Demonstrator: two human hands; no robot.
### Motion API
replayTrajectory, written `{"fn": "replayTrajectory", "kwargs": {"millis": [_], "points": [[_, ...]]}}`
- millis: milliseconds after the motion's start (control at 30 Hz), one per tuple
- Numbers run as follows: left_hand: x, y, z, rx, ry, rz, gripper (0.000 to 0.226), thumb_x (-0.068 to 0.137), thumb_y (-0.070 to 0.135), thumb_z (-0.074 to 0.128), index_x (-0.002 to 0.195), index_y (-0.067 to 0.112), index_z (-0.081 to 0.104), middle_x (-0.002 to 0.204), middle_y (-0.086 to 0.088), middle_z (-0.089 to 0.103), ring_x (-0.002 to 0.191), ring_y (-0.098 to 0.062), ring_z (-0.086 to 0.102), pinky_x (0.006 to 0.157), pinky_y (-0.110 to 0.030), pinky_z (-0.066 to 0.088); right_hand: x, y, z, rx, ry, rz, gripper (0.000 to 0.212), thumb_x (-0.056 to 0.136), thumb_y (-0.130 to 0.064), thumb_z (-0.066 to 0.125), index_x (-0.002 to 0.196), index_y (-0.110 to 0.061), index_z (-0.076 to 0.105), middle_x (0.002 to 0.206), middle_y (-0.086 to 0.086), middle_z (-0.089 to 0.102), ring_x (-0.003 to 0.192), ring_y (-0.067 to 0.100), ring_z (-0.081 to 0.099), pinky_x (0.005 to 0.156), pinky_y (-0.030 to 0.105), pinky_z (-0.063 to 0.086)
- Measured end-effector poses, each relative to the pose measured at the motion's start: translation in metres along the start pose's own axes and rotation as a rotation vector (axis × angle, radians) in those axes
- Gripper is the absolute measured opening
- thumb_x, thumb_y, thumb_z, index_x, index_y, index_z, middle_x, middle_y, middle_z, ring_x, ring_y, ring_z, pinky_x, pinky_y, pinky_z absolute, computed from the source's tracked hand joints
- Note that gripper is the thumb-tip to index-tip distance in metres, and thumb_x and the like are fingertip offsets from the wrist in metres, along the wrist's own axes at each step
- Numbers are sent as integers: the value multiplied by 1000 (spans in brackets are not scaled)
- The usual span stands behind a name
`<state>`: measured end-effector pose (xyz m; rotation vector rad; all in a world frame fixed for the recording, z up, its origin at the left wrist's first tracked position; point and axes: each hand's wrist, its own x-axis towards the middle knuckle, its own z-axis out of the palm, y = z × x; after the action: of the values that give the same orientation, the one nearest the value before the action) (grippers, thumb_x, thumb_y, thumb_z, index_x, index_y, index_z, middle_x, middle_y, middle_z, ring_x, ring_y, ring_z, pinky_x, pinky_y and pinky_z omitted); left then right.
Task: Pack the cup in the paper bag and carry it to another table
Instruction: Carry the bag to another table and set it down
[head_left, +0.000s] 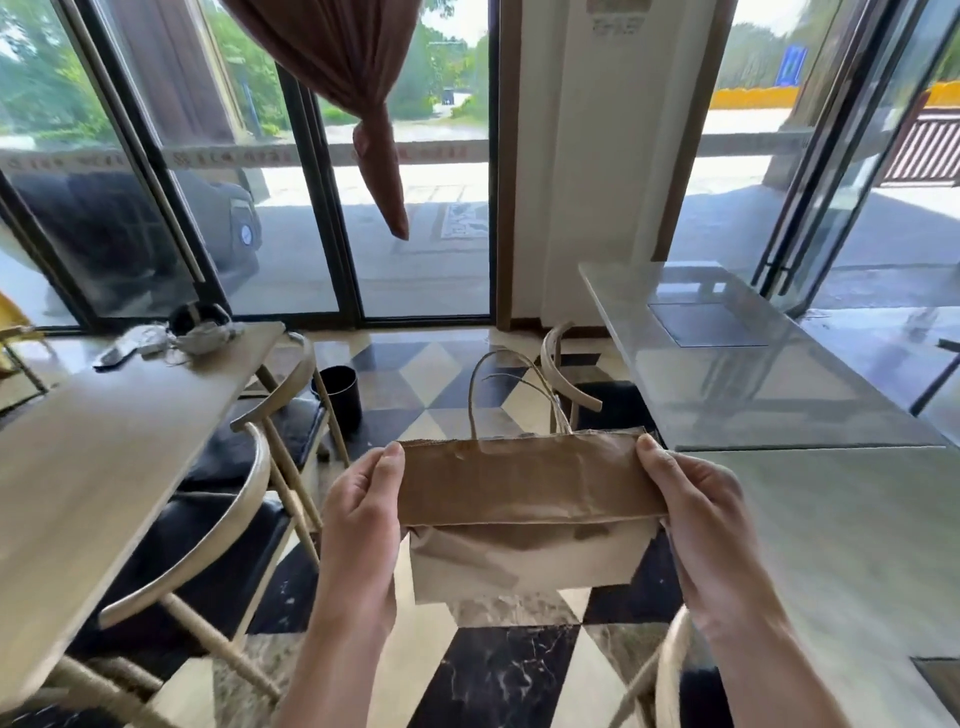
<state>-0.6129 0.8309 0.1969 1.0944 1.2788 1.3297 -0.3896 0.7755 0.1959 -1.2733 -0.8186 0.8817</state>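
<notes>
While left hand (363, 509) and right hand (696, 514) pinch its ends, brown paper bag (524, 488) flat, creased, handles up.

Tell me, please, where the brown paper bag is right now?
The brown paper bag is centre frame, held above the floor between left hand and right hand.

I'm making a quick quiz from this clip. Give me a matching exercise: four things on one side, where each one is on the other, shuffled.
Things:
1. paper bag
2. black bin
3. wooden table
4. grey table

Places:
A. on the floor beside a chair
B. along the left edge of the view
C. held between the left hand and right hand
D. along the right side of the view

Pairs: 1-C, 2-A, 3-B, 4-D
</notes>
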Motion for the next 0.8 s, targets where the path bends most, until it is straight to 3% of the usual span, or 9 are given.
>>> {"fn": "replayTrajectory", "kwargs": {"millis": [100,200,300,467,633,800], "points": [[56,3,2,-44,-27,-14,30,99,26,51,82,13,72,76,-4,72,78,-23,68,69,-41,51,43,4,32,33,28,-23,52,102,-25,52,56,-8,69,49,-1,58,41,9,51,40,19,41],[110,7,4,-66,-73,-25,33,100,26,49,82,7,69,75,-5,70,73,-19,64,64,-35,49,84,6,59,26,55,-51,52,102,-25,52,57,-10,72,47,-3,58,40,8,50,40,18,40],[159,7,8,-57,-105,-19,35,100,28,49,81,2,63,74,-8,64,74,-22,58,68,-39,44,123,9,81,30,83,-36,53,102,-26,52,56,-11,72,48,-2,59,41,10,53,40,19,42],[231,3,22,-37,-136,-32,35,100,28,49,75,10,67,72,-6,67,74,-23,60,71,-43,44,181,15,108,-6,97,-8,56,103,-28,51,51,-13,67,49,-3,58,44,10,52,42,19,42],[299,0,51,-51,-151,-52,36,99,28,50,76,5,64,68,-5,63,71,-25,55,66,-45,39,249,22,121,-15,111,15,53,101,-31,53,54,-13,69,49,-1,59,42,13,55,43,22,44],[378,-7,108,-76,-166,-58,33,100,26,49,76,12,67,67,0,62,68,-17,55,58,-35,41,344,32,117,-68,172,-8,52,101,-34,54,67,5,62,50,2,55,44,18,51,43,22,41]]}}
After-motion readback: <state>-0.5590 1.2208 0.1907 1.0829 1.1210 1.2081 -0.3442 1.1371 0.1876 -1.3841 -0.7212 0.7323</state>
